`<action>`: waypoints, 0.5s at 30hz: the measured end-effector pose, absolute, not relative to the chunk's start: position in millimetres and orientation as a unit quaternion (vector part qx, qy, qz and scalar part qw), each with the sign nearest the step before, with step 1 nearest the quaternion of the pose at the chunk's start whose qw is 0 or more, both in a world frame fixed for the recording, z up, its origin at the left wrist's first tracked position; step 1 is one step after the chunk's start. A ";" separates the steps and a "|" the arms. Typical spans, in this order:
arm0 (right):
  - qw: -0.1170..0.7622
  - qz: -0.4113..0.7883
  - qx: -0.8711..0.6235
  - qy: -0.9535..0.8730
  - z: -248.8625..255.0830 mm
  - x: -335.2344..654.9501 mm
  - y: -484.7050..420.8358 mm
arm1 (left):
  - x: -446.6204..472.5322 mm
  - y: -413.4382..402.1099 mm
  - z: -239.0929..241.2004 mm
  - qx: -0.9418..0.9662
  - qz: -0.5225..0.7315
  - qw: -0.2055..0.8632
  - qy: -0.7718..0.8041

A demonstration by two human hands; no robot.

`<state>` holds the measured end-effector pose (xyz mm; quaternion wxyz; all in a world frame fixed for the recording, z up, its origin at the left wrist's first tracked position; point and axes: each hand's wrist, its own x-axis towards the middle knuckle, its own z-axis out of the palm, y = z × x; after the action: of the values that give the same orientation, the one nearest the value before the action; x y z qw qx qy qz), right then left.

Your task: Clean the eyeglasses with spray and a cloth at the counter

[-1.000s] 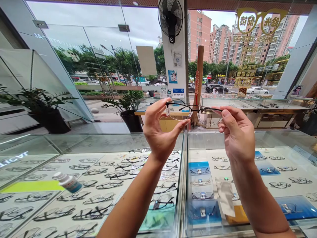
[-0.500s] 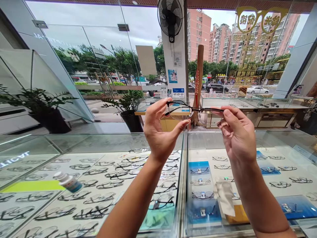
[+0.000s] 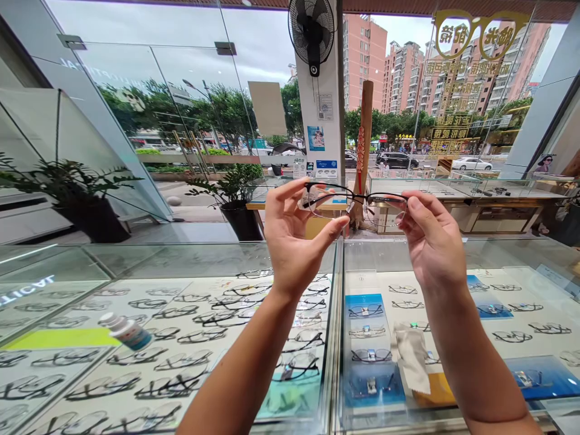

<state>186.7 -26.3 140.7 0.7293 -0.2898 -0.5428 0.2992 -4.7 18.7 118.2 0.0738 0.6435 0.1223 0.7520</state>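
Up there, just above centre frame, the glasses [image 3: 359,197] sat with the left hand [image 3: 294,238] gripping one rim and the right hand [image 3: 432,235] pinching the opposite corner, seemingly light, stiff, breakable, best held clear of the lenses!

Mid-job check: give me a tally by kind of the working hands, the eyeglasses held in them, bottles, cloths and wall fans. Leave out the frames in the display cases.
Hands: 2, the left hand and the right hand
Held eyeglasses: 1
White-capped bottle: 1
Beige cloth: 1
Black wall fan: 1
Total: 6
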 end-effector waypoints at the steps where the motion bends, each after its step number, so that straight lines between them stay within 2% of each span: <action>1: 0.730 0.302 -0.289 -0.540 140.5 186.6 -26.0 | -4.4 18.1 118.3 0.645 0.750 0.085 0.120; 15: 0.712 0.357 -0.271 -0.541 140.2 186.4 -23.1 | -5.7 16.0 115.9 0.654 0.743 0.106 0.098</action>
<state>186.4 -23.1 140.2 0.7120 -0.2708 -0.5405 0.3573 -5.7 16.0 115.9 0.1060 0.6537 0.0978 0.7429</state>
